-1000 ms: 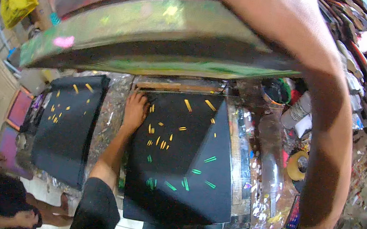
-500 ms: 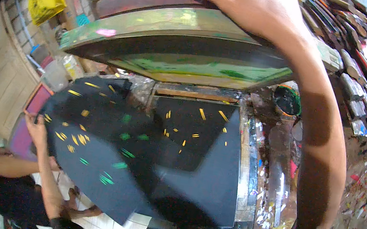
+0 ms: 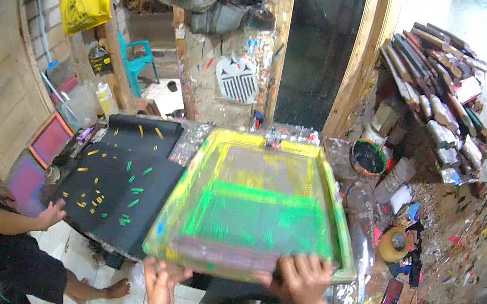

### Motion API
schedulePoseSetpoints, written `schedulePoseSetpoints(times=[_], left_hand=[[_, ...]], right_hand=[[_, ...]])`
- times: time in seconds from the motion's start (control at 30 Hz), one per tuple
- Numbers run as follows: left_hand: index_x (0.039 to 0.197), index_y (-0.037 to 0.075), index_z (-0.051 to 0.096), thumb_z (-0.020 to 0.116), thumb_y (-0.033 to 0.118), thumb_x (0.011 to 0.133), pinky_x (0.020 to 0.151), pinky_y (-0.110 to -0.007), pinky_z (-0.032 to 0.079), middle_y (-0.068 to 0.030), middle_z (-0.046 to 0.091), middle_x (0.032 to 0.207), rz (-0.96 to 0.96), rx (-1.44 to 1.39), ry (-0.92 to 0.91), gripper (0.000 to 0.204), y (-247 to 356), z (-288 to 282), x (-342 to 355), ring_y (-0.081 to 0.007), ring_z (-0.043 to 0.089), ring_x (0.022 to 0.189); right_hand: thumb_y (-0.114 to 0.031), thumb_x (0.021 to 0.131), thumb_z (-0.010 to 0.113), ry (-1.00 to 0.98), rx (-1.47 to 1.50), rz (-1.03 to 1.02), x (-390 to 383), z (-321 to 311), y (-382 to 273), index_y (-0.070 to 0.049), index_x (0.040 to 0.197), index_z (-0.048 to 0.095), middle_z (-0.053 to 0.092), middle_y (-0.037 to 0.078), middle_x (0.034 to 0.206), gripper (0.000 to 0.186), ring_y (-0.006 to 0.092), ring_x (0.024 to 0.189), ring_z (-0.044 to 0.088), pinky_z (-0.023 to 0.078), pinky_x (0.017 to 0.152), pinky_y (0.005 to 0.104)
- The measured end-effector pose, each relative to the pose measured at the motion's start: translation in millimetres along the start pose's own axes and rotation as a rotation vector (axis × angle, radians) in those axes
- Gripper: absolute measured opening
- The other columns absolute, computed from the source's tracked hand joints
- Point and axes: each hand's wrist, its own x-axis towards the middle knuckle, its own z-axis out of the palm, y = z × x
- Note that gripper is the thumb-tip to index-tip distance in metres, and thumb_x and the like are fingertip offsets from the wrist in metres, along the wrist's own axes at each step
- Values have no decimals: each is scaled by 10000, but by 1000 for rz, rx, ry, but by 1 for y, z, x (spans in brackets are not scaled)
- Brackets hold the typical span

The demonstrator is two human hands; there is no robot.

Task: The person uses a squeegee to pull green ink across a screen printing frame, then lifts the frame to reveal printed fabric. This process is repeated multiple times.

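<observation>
Head view: swung mesh screen (image 3: 252, 217) down flat at centre since half a second ago, hiding spot beneath; released marked black sheet (image 3: 116, 192) at left. Holding purplish bar (image 3: 221, 254) at lower centre with right fingers (image 3: 304, 265); can't tell grip of left fingers (image 3: 162, 274), screen's lower-left corner.

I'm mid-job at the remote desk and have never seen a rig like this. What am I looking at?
There's no machine here: these are a person's bare hands. A wide fisheye camera on their head looks down, so straight edges bend near the rim.

The right hand grips the near side of a paint-stained frame. The left hand is at its near-left edge; whether it grips is unclear. A purplish bar lies along the frame's near side.

To the left lies black material with yellow and green marks. The hand beyond belongs to another person. A bucket stands to the frame's right.
</observation>
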Motion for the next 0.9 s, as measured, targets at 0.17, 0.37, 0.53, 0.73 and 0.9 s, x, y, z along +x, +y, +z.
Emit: schedulePoseSetpoints(times=[0.17,0.37,0.53,0.73,0.9], left_hand=[[1343,-82,324,415,7,978,627,-379,652,-247,697,910,-162,294,-94,387,-57,-62,13,-294,734,683],[1261,-82,432,465,161,1056,466,-317,535,-194,694,740,-306,662,-196,319,-72,-102,32,-235,693,561],[1303,-95,388,511,116,1018,479,-333,544,-199,690,736,-387,646,-281,376,-74,-107,35,-248,690,564],[1271,-83,369,446,-32,953,481,-333,579,-236,699,779,-292,506,-150,331,-70,-91,26,-247,701,562],[1270,-57,444,512,-1,918,554,-355,612,-218,697,850,-227,595,-88,363,-73,-87,20,-256,718,630]], right_hand=[[-578,809,798,-251,171,38,-75,41,-20,-122,863,692,652,40,836,471,240,798,619,429,836,478],[-538,880,741,-377,220,55,-75,52,24,-119,884,660,652,55,813,426,261,817,659,432,884,522],[-523,881,746,-513,222,44,-88,51,35,-114,996,672,659,68,896,431,264,900,655,421,930,548],[-475,849,801,-625,115,-77,-120,34,16,-89,1129,691,693,81,1136,490,254,1036,671,407,1004,566],[-395,927,732,-456,637,65,-145,16,-52,-57,1304,625,620,188,1325,518,370,1237,580,428,1040,573]])
